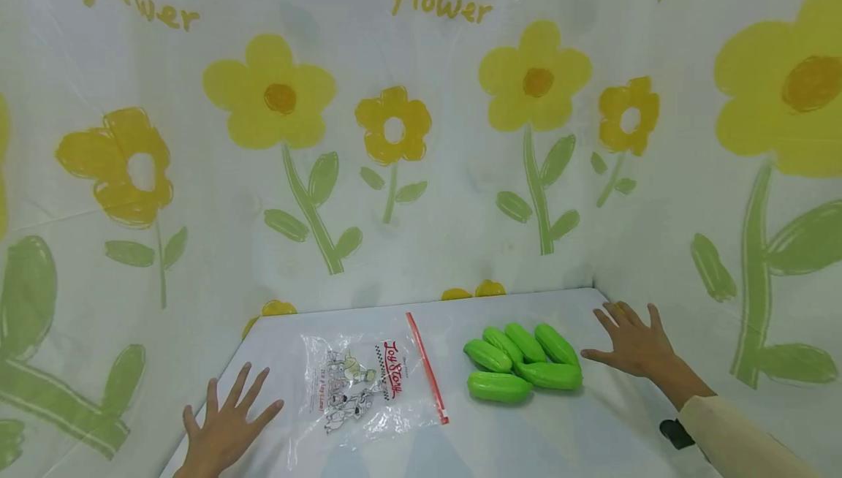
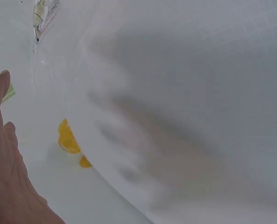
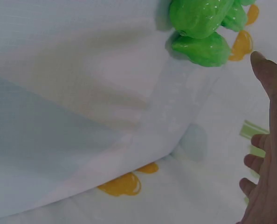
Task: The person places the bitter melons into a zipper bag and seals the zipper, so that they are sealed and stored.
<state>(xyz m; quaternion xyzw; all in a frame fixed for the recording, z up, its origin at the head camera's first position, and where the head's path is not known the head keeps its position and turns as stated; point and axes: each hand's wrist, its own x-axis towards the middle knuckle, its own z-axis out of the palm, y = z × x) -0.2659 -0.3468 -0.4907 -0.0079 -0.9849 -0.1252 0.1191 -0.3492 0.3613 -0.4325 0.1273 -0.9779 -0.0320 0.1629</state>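
Observation:
A clear plastic zip bag (image 1: 358, 383) with a red slider strip (image 1: 427, 368) and "Toy Story" print lies flat on the white table. To its right several bright green, ridged, cucumber-like vegetables (image 1: 498, 387) lie grouped together; their exact kind is unclear. My left hand (image 1: 226, 423) hovers left of the bag, fingers spread, holding nothing. On the other side my right hand (image 1: 634, 343) is spread to the right of the green vegetables, apart from them and without anything in it. In the right wrist view, part of the green group (image 3: 201, 49) shows near the thumb.
White cloth walls with painted yellow flowers (image 1: 279, 98) surround the table (image 1: 368, 321) at the back and sides. The table's back edge meets the cloth. A dark strap-like piece (image 1: 676, 434) sits at the right sleeve (image 1: 737, 438).

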